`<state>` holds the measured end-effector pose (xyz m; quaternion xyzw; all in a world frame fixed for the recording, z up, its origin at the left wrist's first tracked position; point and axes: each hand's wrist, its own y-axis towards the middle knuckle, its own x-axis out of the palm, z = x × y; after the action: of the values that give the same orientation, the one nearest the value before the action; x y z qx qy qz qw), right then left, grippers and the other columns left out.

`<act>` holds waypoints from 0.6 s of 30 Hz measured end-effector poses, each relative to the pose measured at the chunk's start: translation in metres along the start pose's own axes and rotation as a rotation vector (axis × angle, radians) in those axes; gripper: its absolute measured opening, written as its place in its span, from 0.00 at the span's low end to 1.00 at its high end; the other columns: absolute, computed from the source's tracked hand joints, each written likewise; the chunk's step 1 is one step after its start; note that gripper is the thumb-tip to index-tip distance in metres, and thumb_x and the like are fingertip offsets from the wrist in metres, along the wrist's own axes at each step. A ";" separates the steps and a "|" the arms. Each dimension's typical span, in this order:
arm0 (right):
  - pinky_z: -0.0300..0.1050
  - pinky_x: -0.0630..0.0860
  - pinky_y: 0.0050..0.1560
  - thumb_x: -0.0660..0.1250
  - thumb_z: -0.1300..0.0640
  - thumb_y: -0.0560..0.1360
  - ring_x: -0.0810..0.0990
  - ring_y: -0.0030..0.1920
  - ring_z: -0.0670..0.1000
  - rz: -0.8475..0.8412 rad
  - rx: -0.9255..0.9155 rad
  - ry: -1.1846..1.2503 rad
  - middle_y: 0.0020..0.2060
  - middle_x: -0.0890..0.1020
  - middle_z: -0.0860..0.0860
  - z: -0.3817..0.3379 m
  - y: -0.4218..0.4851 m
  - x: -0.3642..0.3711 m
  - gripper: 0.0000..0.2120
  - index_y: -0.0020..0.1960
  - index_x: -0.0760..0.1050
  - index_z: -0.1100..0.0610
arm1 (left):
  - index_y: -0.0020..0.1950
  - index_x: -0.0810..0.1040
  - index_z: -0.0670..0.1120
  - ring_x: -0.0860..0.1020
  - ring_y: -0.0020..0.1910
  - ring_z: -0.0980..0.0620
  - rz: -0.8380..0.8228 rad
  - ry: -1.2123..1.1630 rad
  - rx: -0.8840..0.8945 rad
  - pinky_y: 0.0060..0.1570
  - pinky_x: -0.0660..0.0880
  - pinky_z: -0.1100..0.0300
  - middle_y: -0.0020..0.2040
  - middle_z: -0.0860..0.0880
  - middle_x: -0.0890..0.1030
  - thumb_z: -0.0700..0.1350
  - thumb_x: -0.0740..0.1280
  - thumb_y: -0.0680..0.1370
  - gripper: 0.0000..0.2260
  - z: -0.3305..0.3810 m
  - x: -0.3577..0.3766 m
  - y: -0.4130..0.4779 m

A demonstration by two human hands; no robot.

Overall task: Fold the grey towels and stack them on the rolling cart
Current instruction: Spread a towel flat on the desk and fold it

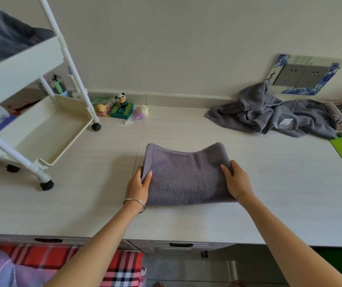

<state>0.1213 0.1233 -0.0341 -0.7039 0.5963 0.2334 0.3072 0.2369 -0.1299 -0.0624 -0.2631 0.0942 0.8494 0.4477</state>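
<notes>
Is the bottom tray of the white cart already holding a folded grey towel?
No, the bottom tray is bare; both hands hold the folded towel on the table.

Two hands (139,184) (235,180), three grey towels (186,175) (273,114) (2,36), one cart (27,65).

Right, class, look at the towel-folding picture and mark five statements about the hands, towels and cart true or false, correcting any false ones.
1. Both hands grip the folded grey towel. True: the left hand holds its left edge, the right hand its right edge.
2. The folded towel lies in the cart's bottom tray. False: it lies on the white tabletop.
3. A crumpled grey towel lies near the wall on the right. True.
4. The rolling cart stands right of the hands. False: it stands on the left.
5. The cart's top tray is empty. False: dark grey cloth sits in it.
</notes>
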 end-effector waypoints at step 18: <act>0.44 0.36 0.74 0.34 0.39 0.74 0.46 0.77 0.48 -0.100 -0.412 -0.468 0.77 0.51 0.45 -0.014 -0.013 0.080 0.32 0.76 0.51 0.45 | 0.76 0.41 0.59 0.40 0.76 0.46 -0.310 0.811 0.261 0.67 0.35 0.34 0.78 0.55 0.44 0.62 0.29 0.68 0.34 0.024 0.063 0.013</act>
<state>0.1483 0.0591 -0.0781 -0.7069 0.4143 0.4897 0.2980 0.1890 -0.0828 -0.0770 -0.5268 0.3280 0.5816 0.5260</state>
